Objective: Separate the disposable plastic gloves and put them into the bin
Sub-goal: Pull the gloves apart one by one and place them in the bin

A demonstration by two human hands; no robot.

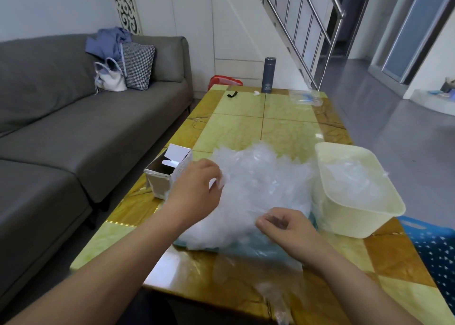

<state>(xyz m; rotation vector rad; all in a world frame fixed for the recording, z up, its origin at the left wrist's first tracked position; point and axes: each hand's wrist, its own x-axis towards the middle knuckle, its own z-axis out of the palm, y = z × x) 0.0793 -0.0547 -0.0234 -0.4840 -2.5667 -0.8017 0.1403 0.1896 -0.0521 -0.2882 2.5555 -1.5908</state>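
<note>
The right hand (283, 228) pinches clear film at the near edge of the glove pile (261, 184). The left hand (197, 191) curls in, pinching plastic at its left side. The cream bin (354, 217) sits just right of the pile.

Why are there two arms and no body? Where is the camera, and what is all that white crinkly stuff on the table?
The camera sits on the person's head and looks down, so you see only their own arms. The left hand and the right hand each pinch the plastic of a pile of thin, see-through gloves lying on the yellow table. It looks like they are working one glove loose. The cream bin, to the right of the pile, already holds some gloves. An open cardboard box stands on the left, and a dark bottle at the far end.
</note>
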